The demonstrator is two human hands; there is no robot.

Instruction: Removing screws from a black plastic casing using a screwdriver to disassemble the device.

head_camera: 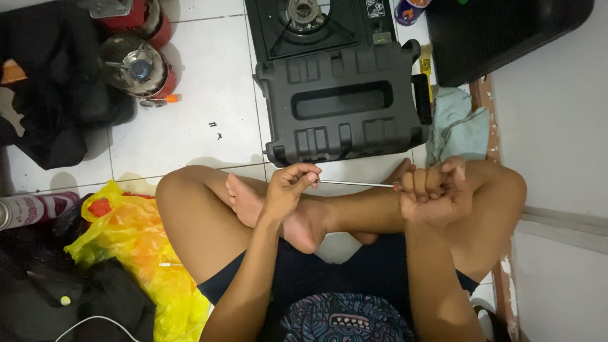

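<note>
White floor tiles [190, 126] fill the room where a person sits cross-legged, bare feet tucked together, seen from a head-worn camera looking down. Left hand [288, 187] is pinched closed on the tip end of a thin metal rod [354, 183], thumb and forefinger pressed together around it; right hand [434, 193] is curled into a fist, clamped on the rod's other end where a small red part shows. That rod runs level between the two hands, just above the crossed ankles and near the front edge of a black stove case [342, 101], which lies open on the tiles beyond the feet with the burner [304, 16] at its far end. Both forearms rise from the lap, wrists bent inward, elbows low. Judging by the grip, the step in hand looks like gripping or pulling at the rod's tip with the fingertips while the fist steadies it; any following move would seem to call for a firm fist and a fine pinch. Two red gas canisters [136, 63] stand toward the far left of the floor, a yellow plastic bag [133, 247] lies at the near left beside the knee, and a pale green cloth [456, 123] sits crumpled against the wall at right
</note>
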